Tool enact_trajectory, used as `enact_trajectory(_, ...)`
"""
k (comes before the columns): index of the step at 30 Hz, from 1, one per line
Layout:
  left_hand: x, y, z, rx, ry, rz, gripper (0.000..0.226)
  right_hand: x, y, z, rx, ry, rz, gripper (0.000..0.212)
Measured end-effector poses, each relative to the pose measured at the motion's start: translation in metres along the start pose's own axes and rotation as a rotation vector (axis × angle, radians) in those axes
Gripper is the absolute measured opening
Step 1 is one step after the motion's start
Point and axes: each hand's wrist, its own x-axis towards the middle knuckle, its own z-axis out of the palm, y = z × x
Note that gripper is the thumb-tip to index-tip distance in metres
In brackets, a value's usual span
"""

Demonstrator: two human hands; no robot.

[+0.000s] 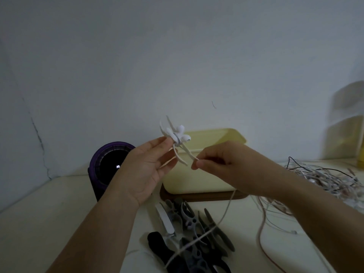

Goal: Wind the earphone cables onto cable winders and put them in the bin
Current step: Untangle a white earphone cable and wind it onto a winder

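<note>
Step in hand: winding, early turns. The left hand (pixel 145 166) pinches a white cable winder (pixel 171 133) at the fingertips, raised in front of the bin. The earbuds (pixel 184 134) sit against the winder's middle, with a few grey-looking turns around its waist.

The right hand (pixel 216 160) pinches the earphone cable (pixel 226 209) between thumb and forefinger just beside the winder; its other fingers are curled under. From that pinch the cable hangs slack to the table (pixel 59 213) and runs across a heap of spare winders (pixel 197 229) (grey and black, lying loose). Most of the cable looks unwound, so I judge this piece far from finished.

Next move, as I read it: carry the pinched cable round the waist again and keep light tension; feed slack through the fingers; watch that the trailing run does not snag on the spare winders below. The plug end cannot be made out.

The pale yellow bin (pixel 197 180) stands behind the hands on a brown tray (pixel 197 198); what is inside is hidden. A tangle of earphone cables (pixel 323 180) waits well to the right.

Surface: cream tabletop, dim light. At left, near the bin, a purple cylinder (pixel 98 160) with a dark lit display on top. Behind, a plain white wall (pixel 177 56) with a crack (pixel 39 140) at left; a blurred yellowish object (pixel 346 134) at the right edge, not identifiable.
</note>
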Motion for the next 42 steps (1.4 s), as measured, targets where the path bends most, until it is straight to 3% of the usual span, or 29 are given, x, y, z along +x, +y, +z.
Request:
enact_trajectory(4,-0.003,-0.004,0.005,0.315,-0.017,0.048,0.014,-0.003,-0.005,-0.011,-0.110,0.086,-0.042,0.028)
enact_trajectory(9,-0.002,-0.006,0.007,0.540,-0.050,0.062,0.022,-0.003,-0.004,-0.022,-0.117,0.175,-0.067,0.020)
enact_trajectory(12,-0.004,-0.006,0.007,0.603,-0.131,0.015,0.044,-0.003,-0.004,-0.025,-0.108,0.208,-0.074,0.014)
enact_trajectory(15,-0.005,-0.007,0.007,0.663,-0.189,-0.024,0.031,-0.004,-0.005,-0.027,-0.096,0.196,-0.086,0.010)
enact_trajectory(18,-0.004,-0.010,0.010,0.622,-0.173,-0.051,0.021,-0.005,-0.009,-0.026,-0.063,0.178,-0.119,0.008)
enact_trajectory(25,-0.002,-0.011,0.011,0.313,-0.150,-0.178,0.039,-0.007,-0.014,-0.027,0.020,0.143,-0.165,0.011)
enact_trajectory(30,-0.004,-0.010,0.008,0.305,-0.288,-0.212,0.050,-0.005,-0.004,-0.035,0.085,0.238,-0.094,0.013)
enact_trajectory(38,-0.009,-0.004,0.011,0.365,-0.410,-0.159,0.049,-0.002,0.006,-0.037,0.206,0.206,-0.060,0.024)
enact_trajectory(42,-0.011,-0.001,0.007,0.449,-0.451,-0.137,0.044,0.000,0.026,-0.041,0.425,0.031,-0.033,0.046)
